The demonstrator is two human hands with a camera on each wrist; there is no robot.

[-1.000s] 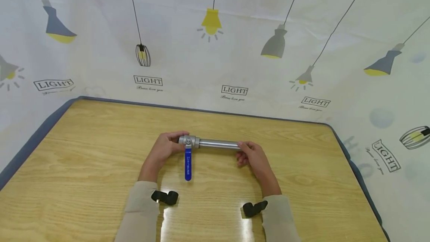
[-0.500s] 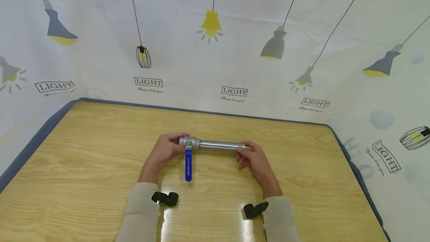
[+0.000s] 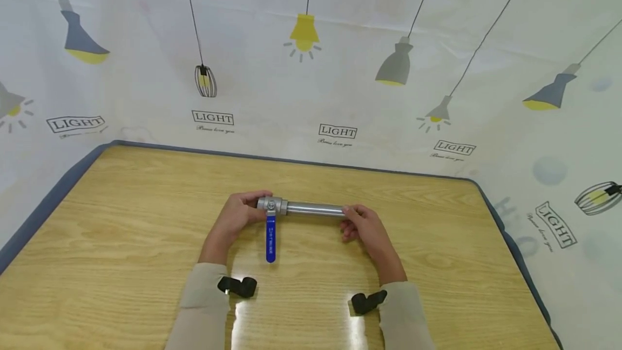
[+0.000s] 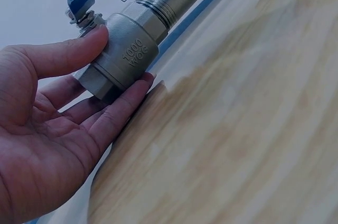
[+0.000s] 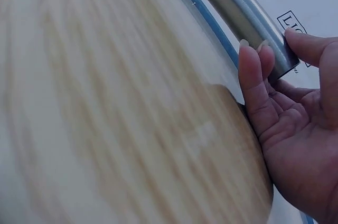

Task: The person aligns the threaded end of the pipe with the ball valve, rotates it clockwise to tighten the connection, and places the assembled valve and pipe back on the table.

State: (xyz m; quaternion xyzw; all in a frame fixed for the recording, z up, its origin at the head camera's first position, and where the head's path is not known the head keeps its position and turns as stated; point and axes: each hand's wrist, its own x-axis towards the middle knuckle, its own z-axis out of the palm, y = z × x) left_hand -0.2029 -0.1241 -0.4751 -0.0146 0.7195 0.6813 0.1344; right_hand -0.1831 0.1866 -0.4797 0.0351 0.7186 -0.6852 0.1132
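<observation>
A steel ball valve (image 3: 276, 205) with a blue lever handle (image 3: 271, 237) is held above the table, its handle pointing toward the person. The left hand (image 3: 235, 216) grips the valve body by its left end, thumb on the near side; the cast lettering "1000 WOG" shows in the left wrist view. A straight steel pipe (image 3: 313, 209) extends rightward from the valve, and a few threads are visible at the joint in the left wrist view. The right hand (image 3: 365, 227) pinches the pipe's free end between thumb and fingers, as the right wrist view also shows.
The wood-grain table (image 3: 146, 231) has a blue-grey edge along its back and sides. A white backdrop (image 3: 262, 69) printed with lamps stands behind and beside it. Black straps (image 3: 238, 286) sit at both cuffs.
The right hand's thumb and fingers have shifted round the pipe end and back, the thumb lower half a second ago. The left hand and valve stay nearly still.
</observation>
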